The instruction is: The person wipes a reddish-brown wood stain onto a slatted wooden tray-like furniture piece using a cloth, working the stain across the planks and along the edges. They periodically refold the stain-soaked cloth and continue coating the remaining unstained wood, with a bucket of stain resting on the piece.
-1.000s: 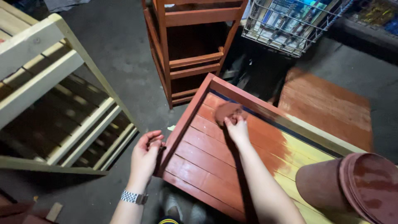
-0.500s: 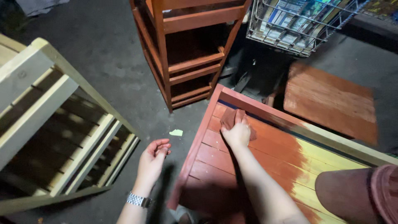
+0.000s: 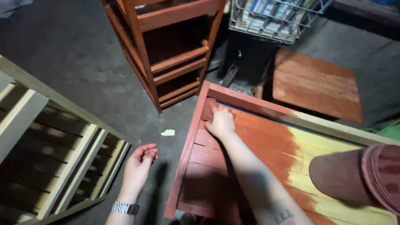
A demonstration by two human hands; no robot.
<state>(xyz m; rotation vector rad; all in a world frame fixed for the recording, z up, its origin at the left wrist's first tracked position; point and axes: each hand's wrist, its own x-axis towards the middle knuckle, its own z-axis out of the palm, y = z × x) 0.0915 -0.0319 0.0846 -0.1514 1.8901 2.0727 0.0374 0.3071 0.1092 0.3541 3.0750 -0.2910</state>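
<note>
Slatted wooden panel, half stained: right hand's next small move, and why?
Probably a stroke rightward along the slats. The right hand presses at the far-left corner of the slatted wooden panel, where the slats are already red-brown, while the right part is bare yellow. The left hand hangs free beside the frame.

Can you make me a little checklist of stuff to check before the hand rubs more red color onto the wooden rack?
1. Right hand pressed flat on the slatted rack, at its far left corner: ok.
2. Rag or pad under that hand: cannot tell, the hand hides it.
3. Left hand off the wet slats, held above the floor: ok.
4. Whole rack stained: not ok, the yellow part on the right is bare.
5. Stain container within reach at the right: ok.
6. Floor clean: not ok, a paper scrap lies beside the rack.
</note>
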